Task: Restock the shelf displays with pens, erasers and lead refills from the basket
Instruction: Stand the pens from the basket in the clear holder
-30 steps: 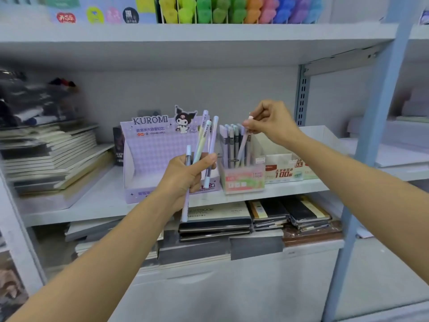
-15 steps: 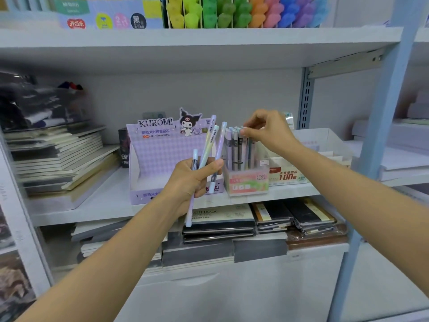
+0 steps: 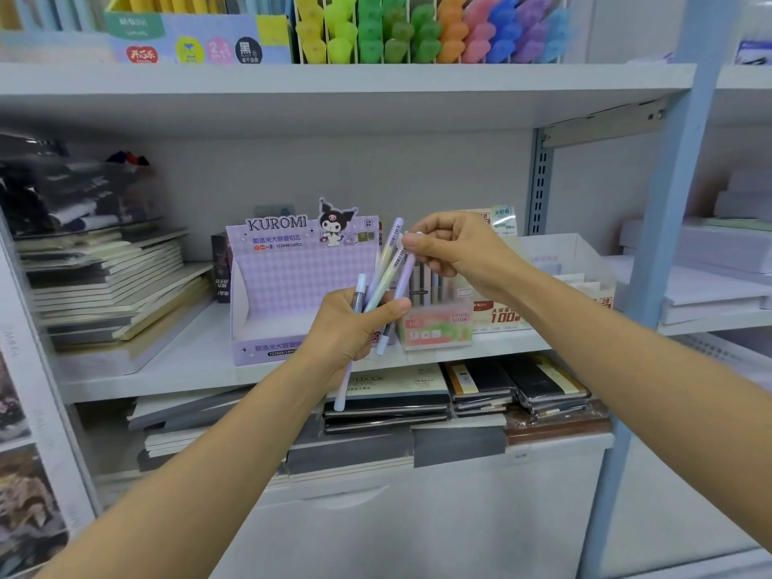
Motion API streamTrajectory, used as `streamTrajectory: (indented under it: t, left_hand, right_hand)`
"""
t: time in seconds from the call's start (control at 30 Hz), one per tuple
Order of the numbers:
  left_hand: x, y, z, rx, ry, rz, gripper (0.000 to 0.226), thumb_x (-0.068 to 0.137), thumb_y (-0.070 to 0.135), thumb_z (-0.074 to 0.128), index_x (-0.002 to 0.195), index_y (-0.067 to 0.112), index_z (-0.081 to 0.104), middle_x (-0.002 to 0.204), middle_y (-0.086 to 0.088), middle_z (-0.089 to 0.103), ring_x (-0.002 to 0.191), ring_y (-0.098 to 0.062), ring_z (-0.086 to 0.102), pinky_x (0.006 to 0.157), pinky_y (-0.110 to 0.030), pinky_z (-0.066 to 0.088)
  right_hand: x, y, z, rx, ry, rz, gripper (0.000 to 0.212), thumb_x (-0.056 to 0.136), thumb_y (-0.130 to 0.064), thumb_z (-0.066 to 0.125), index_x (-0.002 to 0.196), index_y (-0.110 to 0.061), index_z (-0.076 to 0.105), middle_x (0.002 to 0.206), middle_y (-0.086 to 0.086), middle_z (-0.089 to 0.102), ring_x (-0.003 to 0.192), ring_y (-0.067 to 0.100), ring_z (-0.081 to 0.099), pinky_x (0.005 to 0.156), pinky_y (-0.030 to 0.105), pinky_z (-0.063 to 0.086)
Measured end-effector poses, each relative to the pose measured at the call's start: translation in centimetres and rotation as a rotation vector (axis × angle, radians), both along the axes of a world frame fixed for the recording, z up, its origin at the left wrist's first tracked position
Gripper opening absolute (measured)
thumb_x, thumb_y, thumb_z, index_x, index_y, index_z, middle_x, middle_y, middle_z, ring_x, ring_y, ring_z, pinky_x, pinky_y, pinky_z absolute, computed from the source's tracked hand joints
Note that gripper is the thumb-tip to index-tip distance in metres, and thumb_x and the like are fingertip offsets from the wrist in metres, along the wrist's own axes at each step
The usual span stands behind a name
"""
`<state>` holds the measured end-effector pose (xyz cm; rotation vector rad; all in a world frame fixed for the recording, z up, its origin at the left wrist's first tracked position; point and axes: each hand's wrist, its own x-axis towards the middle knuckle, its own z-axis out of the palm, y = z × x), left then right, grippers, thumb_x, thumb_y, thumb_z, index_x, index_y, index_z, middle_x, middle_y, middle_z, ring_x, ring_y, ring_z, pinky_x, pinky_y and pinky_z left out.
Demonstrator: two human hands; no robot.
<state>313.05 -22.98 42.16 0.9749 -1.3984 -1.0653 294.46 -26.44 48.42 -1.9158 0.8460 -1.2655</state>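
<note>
My left hand [image 3: 355, 323] grips a fan of several pastel pens [image 3: 386, 269] in front of the middle shelf [image 3: 175, 361]. My right hand [image 3: 453, 250] pinches the top end of one purple pen [image 3: 404, 282] in that fan. Behind the hands stands a small clear display box [image 3: 436, 325] labelled HB with several pens upright in it. To its left sits the purple KUROMI lead refill display [image 3: 292, 282], open at the front. The basket is out of view.
Stacks of notebooks [image 3: 104, 286] fill the shelf's left end. A white display box [image 3: 585, 265] stands to the right. Highlighters [image 3: 417, 31] line the upper shelf. Flat notebooks [image 3: 480, 390] lie on the shelf below. A blue upright post [image 3: 668, 244] rises at right.
My right hand has left the pens in the clear display box and moved left to the fan in my left hand, where it now pinches a purple pen.
</note>
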Motion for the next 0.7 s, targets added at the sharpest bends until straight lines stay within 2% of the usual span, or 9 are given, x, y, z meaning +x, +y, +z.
streamTrajectory:
  t: [0.1,0.17,0.27,0.4,0.53,0.63,0.7]
  left_hand:
    - [0.3,0.3,0.1,0.018,0.018,-0.003,0.018,0.079,0.023,0.079,0.084,0.008,0.071,0.077,-0.013,0.065,0.039,-0.009,0.026,0.037,-0.019,0.024]
    - [0.8,0.4,0.2,0.024,0.01,-0.012,0.027,0.078,0.023,0.079,0.093,0.003,0.071,0.08,-0.01,0.071,0.039,-0.009,0.025,0.036,-0.019,0.024]
    - [1.4,0.3,0.0,0.029,0.045,0.018,0.041,0.078,0.023,0.078,0.104,-0.006,0.066,0.074,-0.005,0.071,0.038,-0.008,0.025,0.034,-0.018,0.025]
    - [1.7,0.4,0.0,-0.002,0.247,0.091,0.027,0.081,0.024,0.074,0.097,0.003,0.07,0.092,-0.016,0.063,0.039,-0.008,0.023,0.037,-0.02,0.024]
    - [0.8,0.7,0.2,-0.028,0.434,0.061,0.022,0.084,0.022,0.071,0.101,0.008,0.069,0.105,-0.013,0.073,0.037,-0.006,0.024,0.035,-0.018,0.027]
    - [-0.2,1.2,0.3,-0.025,0.421,0.009,0.033,0.084,0.021,0.071,0.111,0.003,0.064,0.111,-0.015,0.072,0.035,-0.005,0.024,0.033,-0.017,0.026]
    - [-0.6,1.5,0.3,-0.033,0.36,0.002,0.033,0.076,0.025,0.075,0.102,0.006,0.067,0.106,-0.018,0.069,0.036,-0.007,0.023,0.034,-0.019,0.025]
  right_hand:
    - [-1.0,0.3,0.1,0.021,-0.066,0.042,0.017,0.082,-0.021,0.071,0.093,-0.008,0.068,0.07,0.001,0.068,0.059,0.011,0.059,0.052,0.017,0.048]
    - [-1.7,0.3,0.3,0.017,-0.118,0.019,0.009,0.088,-0.015,0.067,0.093,-0.007,0.067,0.071,0.003,0.068,0.06,0.011,0.061,0.056,0.018,0.05]
    - [-3.2,0.6,0.5,0.02,-0.221,-0.009,0.01,0.091,-0.013,0.063,0.096,-0.004,0.064,0.073,0.004,0.069,0.064,0.013,0.064,0.059,0.018,0.053]
    - [-4.4,1.6,-0.9,0.082,-0.06,0.064,0.015,0.084,-0.014,0.068,0.094,-0.003,0.065,0.081,0.01,0.072,0.073,0.021,0.068,0.064,0.021,0.056]
    - [-3.9,2.4,-3.3,0.224,0.144,0.21,0.024,0.08,-0.017,0.073,0.096,-0.003,0.064,0.091,0.02,0.072,0.078,0.027,0.071,0.066,0.024,0.059]
    - [-3.1,2.8,-4.7,0.269,0.233,0.304,0.02,0.087,-0.015,0.07,0.1,-0.003,0.06,0.096,0.019,0.073,0.083,0.028,0.072,0.072,0.027,0.059]
    - [-2.7,3.1,-4.9,0.244,0.289,0.304,0.02,0.088,-0.021,0.068,0.1,-0.006,0.062,0.097,0.016,0.074,0.086,0.027,0.072,0.076,0.028,0.059]
